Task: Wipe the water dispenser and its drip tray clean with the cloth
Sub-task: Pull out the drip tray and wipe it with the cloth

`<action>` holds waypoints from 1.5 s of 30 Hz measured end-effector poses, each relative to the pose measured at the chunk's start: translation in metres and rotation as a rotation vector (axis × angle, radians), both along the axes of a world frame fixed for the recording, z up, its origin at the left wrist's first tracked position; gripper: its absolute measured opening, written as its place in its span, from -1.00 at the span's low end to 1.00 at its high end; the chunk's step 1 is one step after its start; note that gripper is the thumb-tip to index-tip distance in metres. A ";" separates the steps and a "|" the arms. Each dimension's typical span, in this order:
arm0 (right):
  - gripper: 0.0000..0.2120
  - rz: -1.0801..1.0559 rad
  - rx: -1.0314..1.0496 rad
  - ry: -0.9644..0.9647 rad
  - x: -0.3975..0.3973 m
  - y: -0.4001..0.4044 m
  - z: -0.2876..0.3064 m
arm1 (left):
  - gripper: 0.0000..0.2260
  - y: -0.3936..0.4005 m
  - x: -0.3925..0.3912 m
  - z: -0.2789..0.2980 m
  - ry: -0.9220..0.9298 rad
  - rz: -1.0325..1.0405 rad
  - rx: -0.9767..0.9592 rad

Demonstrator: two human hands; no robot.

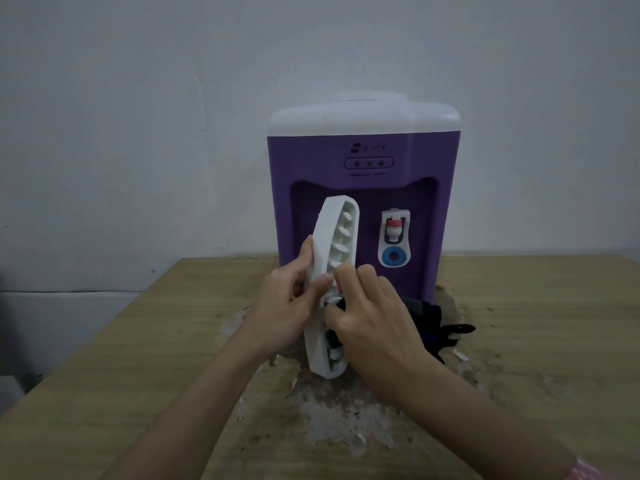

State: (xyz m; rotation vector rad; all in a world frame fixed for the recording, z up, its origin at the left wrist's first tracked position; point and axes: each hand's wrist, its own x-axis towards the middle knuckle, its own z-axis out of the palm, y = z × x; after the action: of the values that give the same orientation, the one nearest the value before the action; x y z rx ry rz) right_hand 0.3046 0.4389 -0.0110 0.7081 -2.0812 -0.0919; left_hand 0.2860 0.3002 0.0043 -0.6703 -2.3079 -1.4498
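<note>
Plainly, two hands, left hand [287, 306] and right hand [367, 317], grip one drip tray [332, 237].

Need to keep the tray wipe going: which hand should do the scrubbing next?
Probably the right hand: it holds the dark cloth against the drip tray slots, while the left hand grips the tray upright.

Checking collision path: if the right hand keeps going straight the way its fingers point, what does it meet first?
The right hand points up-left into the drip tray that the left hand holds on end. Its fingers already look to be on the tray's ribbed inside, so the tray comes first; depth is unclear.
</note>
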 end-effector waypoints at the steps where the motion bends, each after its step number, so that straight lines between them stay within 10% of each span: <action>1: -0.88 -0.004 -0.002 0.008 0.000 0.002 0.000 | -0.33 0.001 -0.001 -0.001 -0.002 0.000 0.000; 16: -0.68 0.158 -0.676 -0.090 -0.019 0.053 0.000 | -0.64 -0.026 0.005 0.014 -0.113 -0.137 0.363; 31: -0.85 0.428 -0.042 0.158 -0.016 0.024 -0.010 | -0.62 -0.011 -0.001 0.005 -0.146 -0.158 0.350; 45: -0.89 0.405 -0.256 0.130 -0.018 0.029 -0.003 | -0.58 -0.016 0.000 0.007 -0.133 -0.172 0.396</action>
State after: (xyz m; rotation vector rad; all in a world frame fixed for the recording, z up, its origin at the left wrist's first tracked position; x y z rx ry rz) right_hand 0.2871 0.4679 -0.0136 0.9213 -1.7495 0.3406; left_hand 0.2858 0.2844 0.0115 -0.6827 -1.9990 -2.0120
